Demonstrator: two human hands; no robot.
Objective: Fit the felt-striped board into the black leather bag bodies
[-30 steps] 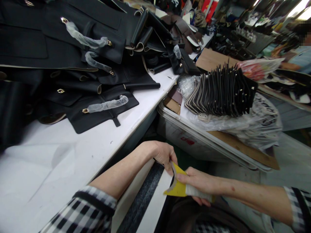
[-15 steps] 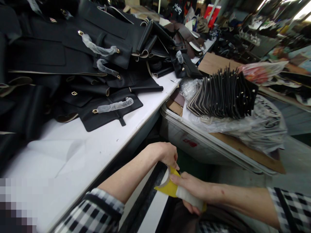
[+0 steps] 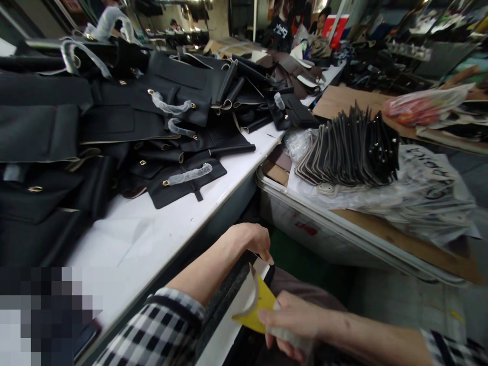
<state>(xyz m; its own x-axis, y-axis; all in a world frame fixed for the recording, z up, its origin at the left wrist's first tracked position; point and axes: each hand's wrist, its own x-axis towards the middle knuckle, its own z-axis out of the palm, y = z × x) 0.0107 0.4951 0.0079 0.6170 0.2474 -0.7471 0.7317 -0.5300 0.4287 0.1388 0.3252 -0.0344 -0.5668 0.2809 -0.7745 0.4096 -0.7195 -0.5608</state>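
Note:
A long black piece with a white upper face point(image 3: 224, 330) lies slanted in front of my body. At its far end my left hand point(image 3: 256, 239) is closed, its bent fingers gripping the edge. My right hand point(image 3: 292, 317) is wrapped round a yellow scraper-like tool point(image 3: 259, 310) with a concave front edge, two pointed corners and a whitish wrapped grip. Its curved edge sits over the white face, nearer to me than my left fingers; whether it touches is hard to tell. The rear of the tool is hidden by my hand.
Black leather bag parts point(image 3: 186, 178) with wrapped handles and gold fittings are heaped on the white table point(image 3: 183, 223) to the left. At right, a row of black flaps point(image 3: 346, 147) stands on a plastic bin point(image 3: 305, 229), beside plastic-wrapped pieces point(image 3: 430, 193). People are in the background.
My right hand has drawn the yellow tool back toward my body, away from my left fingers. More of the white face shows. My view has tilted up and swung left.

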